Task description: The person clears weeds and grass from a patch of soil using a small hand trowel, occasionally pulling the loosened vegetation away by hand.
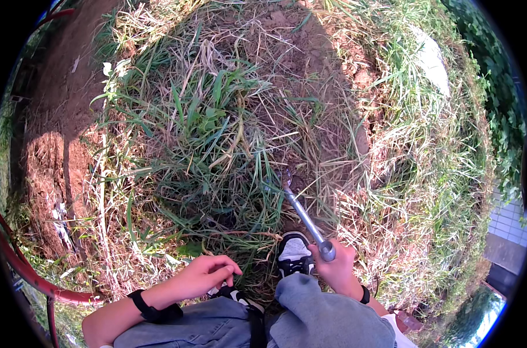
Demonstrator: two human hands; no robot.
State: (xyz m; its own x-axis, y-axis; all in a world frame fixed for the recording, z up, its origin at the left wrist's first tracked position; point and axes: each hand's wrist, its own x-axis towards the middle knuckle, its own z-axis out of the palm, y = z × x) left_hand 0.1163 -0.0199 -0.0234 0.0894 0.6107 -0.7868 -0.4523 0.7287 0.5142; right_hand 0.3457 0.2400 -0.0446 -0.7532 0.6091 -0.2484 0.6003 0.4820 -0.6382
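My right hand is closed around the near end of a metal-handled tool, a pale grey tube with a round, ring-like end at the grip. The tool slants away and to the left, and its far end reaches the soil among cut grass, where its head is partly hidden. Low over my left thigh hangs my left hand, fingers loosely curled, with nothing seen in it. Ahead of it lies a heap of green and dry grass.
A black-and-white shoe stands just left of the right hand. Bare soil runs along the left, near a red curved metal tube. At the right are a white sheet-like thing, leafy climbing plants and a tiled wall.
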